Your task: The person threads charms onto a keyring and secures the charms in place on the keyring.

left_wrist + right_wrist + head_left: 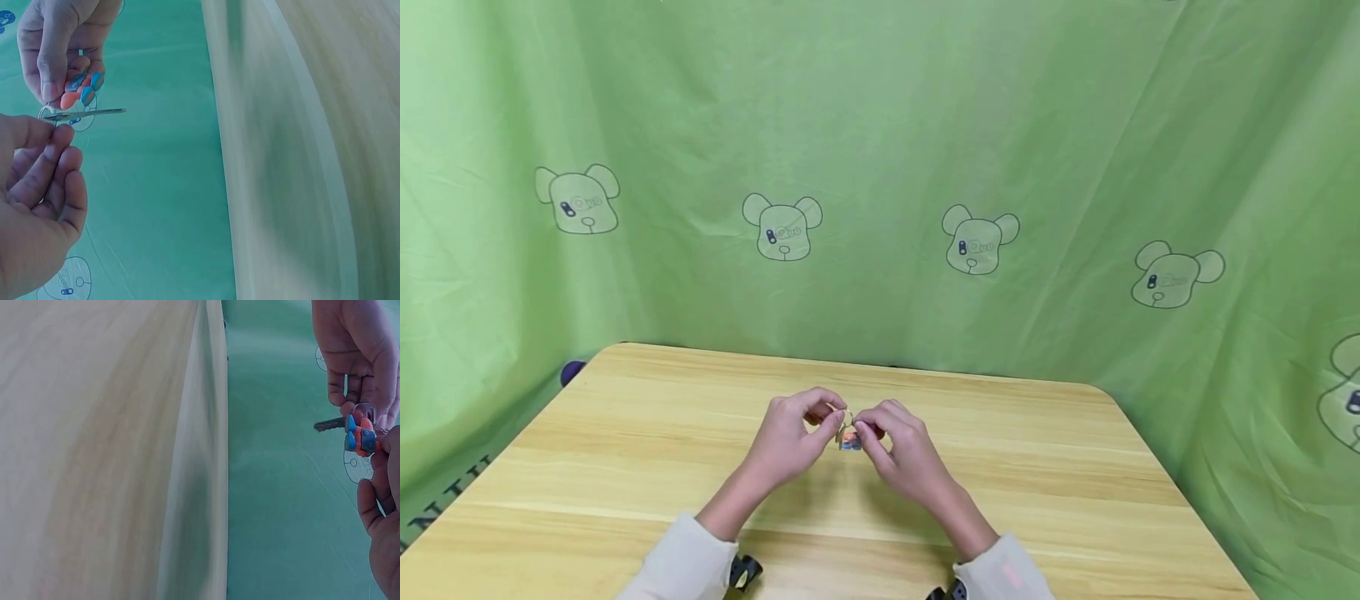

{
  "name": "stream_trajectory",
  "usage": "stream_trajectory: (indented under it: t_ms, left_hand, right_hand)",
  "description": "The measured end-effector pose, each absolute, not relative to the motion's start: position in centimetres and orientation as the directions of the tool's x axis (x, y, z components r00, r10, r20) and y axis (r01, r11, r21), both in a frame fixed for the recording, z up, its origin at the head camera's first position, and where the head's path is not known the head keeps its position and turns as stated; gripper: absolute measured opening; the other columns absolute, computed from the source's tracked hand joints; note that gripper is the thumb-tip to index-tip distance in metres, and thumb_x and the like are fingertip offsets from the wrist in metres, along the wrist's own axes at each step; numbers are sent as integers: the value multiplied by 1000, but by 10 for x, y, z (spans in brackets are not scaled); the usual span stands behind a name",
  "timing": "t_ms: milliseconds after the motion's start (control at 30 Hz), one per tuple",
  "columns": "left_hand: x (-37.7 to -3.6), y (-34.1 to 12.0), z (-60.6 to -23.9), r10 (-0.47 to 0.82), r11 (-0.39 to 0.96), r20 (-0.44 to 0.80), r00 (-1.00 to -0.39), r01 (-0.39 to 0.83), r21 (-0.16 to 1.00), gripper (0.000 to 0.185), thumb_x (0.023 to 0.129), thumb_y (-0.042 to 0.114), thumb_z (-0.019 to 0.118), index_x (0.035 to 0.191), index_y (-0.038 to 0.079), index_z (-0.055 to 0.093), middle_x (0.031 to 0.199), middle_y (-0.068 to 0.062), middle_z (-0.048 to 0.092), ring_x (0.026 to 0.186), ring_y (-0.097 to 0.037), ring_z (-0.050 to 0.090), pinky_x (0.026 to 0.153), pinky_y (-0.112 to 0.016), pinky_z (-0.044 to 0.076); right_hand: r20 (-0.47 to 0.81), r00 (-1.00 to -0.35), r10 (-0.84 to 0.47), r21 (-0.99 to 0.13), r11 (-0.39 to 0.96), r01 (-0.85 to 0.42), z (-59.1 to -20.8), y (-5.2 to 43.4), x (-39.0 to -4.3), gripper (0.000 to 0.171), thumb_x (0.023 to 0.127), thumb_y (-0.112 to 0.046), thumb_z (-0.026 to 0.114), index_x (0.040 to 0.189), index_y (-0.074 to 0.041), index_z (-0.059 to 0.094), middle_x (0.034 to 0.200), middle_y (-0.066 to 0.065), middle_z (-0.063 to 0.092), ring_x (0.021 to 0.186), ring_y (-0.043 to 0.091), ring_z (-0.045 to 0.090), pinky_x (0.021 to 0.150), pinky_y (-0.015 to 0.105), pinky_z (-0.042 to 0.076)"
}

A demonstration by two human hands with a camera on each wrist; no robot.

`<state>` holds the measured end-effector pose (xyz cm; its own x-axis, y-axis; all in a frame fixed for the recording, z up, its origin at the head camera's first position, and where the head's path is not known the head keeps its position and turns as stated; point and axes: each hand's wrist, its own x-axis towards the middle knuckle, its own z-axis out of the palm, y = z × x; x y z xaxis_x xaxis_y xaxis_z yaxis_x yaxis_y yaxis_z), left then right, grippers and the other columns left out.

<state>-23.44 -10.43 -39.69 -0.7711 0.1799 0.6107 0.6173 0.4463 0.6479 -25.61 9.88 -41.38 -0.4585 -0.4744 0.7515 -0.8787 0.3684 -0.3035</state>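
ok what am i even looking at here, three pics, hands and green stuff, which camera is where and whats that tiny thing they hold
No machine here: a person works with two bare hands, wearing three cameras. The wide picture comes from a camera on the head, looking down at a wooden table with a green cloth backdrop printed with bear faces. The other two come from cameras on each wrist, so they look tilted and close.

Above the table, the left hand and right hand meet. The left hand pinches a metal key on a ring. The right hand pinches a small orange and blue charm that seems to hang on that ring. I see nothing else lying on the table.
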Motion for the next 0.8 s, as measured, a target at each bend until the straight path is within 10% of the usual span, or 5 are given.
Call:
stream_trajectory:
  t_ms: [800]
  left_hand:
    - [-235, -106, -397, 196, 420, 583, -789, 604, 677, 5, 93, 5, 71, 97, 7, 74, 77, 8, 72, 70, -6, 66, 69, -27, 58]
  right_hand:
    - [754, -461, -468, -315, 358, -879, -413, 100, -255, 6, 96, -1, 67, 99, -2, 71, 85, -2, 64, 78, 8, 56, 64, 24, 53]
